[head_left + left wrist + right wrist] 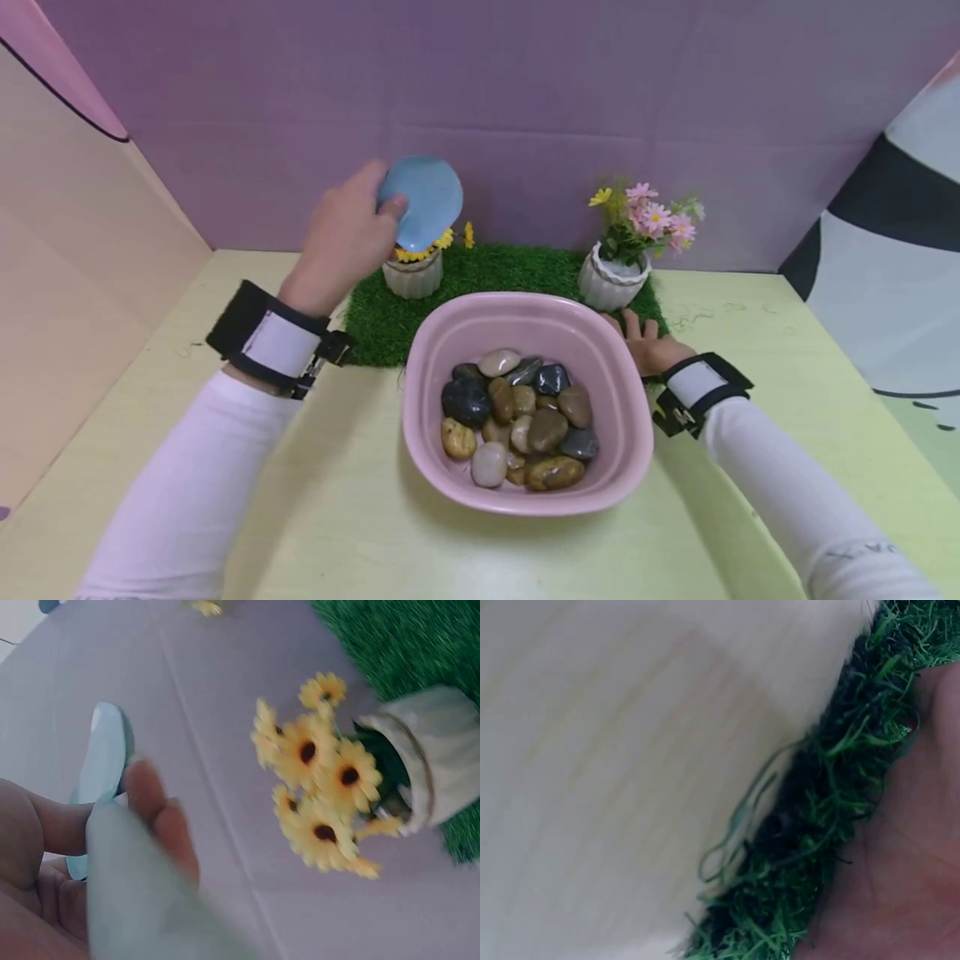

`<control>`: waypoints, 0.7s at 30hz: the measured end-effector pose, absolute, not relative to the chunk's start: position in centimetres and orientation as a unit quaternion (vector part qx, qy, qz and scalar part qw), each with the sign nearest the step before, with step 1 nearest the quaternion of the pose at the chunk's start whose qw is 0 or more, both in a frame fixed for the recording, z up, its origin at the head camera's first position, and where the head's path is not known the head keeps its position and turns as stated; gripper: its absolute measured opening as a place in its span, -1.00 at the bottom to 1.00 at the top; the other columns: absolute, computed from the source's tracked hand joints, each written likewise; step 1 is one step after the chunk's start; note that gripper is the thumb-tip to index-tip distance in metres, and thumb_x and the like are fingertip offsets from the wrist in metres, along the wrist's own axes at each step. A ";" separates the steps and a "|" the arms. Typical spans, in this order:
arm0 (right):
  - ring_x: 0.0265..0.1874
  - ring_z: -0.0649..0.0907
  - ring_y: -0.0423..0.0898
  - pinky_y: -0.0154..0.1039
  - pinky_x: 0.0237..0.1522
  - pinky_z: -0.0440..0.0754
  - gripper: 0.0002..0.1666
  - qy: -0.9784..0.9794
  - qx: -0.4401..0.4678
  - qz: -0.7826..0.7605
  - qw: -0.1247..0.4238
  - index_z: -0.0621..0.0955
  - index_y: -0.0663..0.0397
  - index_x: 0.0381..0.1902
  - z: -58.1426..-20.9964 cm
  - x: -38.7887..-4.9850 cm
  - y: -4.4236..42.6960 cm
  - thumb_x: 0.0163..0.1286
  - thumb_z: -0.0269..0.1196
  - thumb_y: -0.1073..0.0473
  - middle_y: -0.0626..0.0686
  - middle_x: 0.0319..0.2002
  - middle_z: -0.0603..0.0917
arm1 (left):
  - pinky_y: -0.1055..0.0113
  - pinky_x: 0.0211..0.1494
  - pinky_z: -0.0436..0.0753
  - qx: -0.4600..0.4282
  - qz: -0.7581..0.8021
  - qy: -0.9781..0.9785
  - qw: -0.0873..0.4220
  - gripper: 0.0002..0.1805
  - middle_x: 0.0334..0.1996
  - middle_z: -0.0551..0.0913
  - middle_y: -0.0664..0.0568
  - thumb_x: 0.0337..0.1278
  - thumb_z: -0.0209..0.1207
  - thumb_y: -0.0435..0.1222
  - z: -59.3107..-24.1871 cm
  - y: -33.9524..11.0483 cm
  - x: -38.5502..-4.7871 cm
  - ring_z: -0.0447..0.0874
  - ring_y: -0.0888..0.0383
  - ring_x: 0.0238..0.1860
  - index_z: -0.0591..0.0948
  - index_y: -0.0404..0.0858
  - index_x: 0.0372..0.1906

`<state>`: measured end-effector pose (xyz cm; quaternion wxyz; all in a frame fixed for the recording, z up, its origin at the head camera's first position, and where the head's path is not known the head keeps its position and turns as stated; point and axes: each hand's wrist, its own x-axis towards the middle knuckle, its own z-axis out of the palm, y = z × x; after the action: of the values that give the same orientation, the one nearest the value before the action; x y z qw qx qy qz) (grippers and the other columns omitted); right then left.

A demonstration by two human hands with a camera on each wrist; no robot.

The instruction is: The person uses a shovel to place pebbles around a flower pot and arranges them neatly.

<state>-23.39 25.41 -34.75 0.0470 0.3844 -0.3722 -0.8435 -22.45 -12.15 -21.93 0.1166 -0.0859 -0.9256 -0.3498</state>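
Observation:
In the head view my left hand (347, 232) pinches a light blue scoop-like piece (427, 198), raised above the yellow flowers (416, 252). The left wrist view shows fingers and thumb round the pale blue piece (150, 892), with the yellow flowers (319, 772) to its right. My right hand (647, 343) rests with spread fingers on the green turf mat (495, 267), beside the pink basin (525, 507) and in front of the right pot (613, 287). In the right wrist view its palm (900, 862) lies against the turf edge (810, 817).
Several wet stones (517, 408) in brown, black and cream lie in the basin. Two white pots stand on the turf, the left pot (414, 275) with yellow flowers, the other with pink flowers (656, 218). A purple wall (525, 75) rises behind the table (337, 500).

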 end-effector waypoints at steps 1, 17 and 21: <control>0.34 0.50 -0.21 -0.26 0.39 0.40 -0.46 -0.387 0.379 -0.839 0.042 0.28 -0.68 0.39 -34.8 -23.4 25.4 0.50 -0.18 -0.39 -0.22 0.35 0.48 | 0.13 -0.20 0.59 -0.089 -0.349 -0.926 0.116 -0.67 0.05 0.61 -0.22 0.51 -0.10 -0.18 -21.9 -11.9 -22.3 0.70 -0.08 -0.30 0.42 -0.26 0.19; 0.32 0.50 -0.29 -0.30 0.38 0.41 -0.50 -0.351 0.385 -0.849 0.088 0.32 -0.71 0.36 -34.6 -23.1 25.8 0.49 -0.10 -0.36 -0.27 0.31 0.51 | 0.24 -0.35 0.47 -0.134 -0.361 -0.917 0.102 -0.83 -0.38 0.48 -0.11 0.46 -0.10 -0.28 -21.2 -9.4 -21.4 0.50 -0.01 -0.39 0.45 -0.26 -0.25; 0.30 0.52 -0.30 -0.32 0.35 0.44 -0.52 -0.357 0.387 -0.846 0.089 0.37 -0.67 0.34 -34.5 -23.0 25.8 0.50 -0.06 -0.32 -0.28 0.30 0.52 | 0.25 -0.31 0.50 -0.127 -0.380 -0.913 0.082 -0.76 -0.38 0.51 -0.12 0.48 -0.08 -0.24 -21.1 -8.9 -21.6 0.55 0.00 -0.40 0.51 -0.30 -0.25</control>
<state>-23.05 25.81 -34.50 0.0888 0.3867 -0.3572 -0.8456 -21.55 -8.90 -21.15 0.0817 -0.1266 -0.9125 -0.3803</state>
